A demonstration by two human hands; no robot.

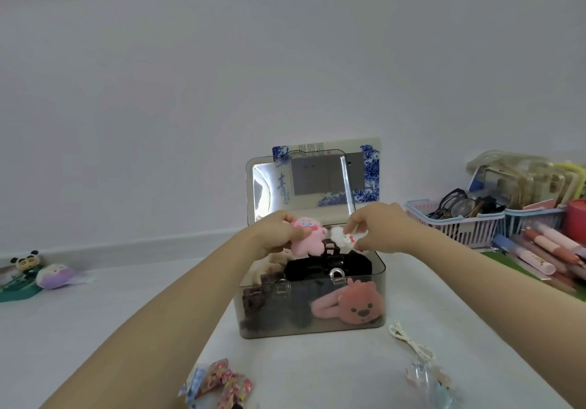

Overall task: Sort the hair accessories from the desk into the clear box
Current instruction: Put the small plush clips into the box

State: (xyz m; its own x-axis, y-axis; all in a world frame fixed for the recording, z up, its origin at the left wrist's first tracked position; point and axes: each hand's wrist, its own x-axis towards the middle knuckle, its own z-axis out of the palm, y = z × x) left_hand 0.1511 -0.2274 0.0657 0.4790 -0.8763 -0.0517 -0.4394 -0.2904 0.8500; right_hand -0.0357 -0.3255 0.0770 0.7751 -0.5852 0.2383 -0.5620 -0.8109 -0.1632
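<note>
Patterned clips point(222, 383) near desk edge; hands hold plushies above clear box point(312, 320).

Both forearms enter from the lower edge and converge toward centre frame, bare to the elbow, raised off the surface. Left hand point(279, 232) — fingers curled forward, thumb set against the front of a pink plush clip point(306, 237), grip closed around its upper part. Right hand point(379, 228) — knuckles up, wrist slightly bent, index finger and thumb pinching a small white clip point(344, 239). The two hands sit level with each other, close together, fingertips facing inward, not touching.
</note>
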